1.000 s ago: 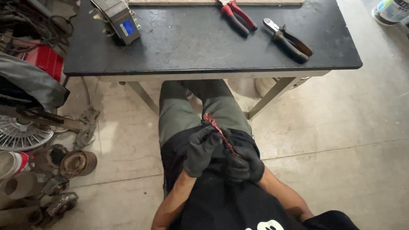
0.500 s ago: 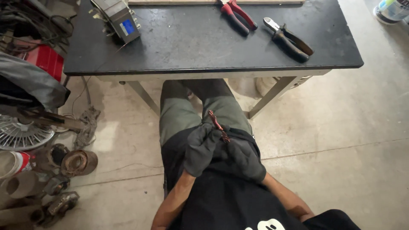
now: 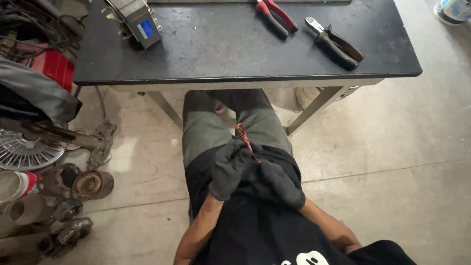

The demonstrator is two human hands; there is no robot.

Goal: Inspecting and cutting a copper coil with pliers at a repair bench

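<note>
Both gloved hands, left hand (image 3: 229, 169) and right hand (image 3: 277, 182), now pulled nearer the lap, grips pinching a reddish twisted wire bundle (image 3: 244, 139) below the bench (image 3: 235, 54).

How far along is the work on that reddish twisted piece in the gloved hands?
Done: hard to tell; the reddish twisted piece looks wound or braided along the part that shows. In hand: the left hand and right hand, both in dark gloves, grip it over the lap. Left: the red-handled pliers and dark-handled pliers lie on the black table, apart from both hands.
</note>
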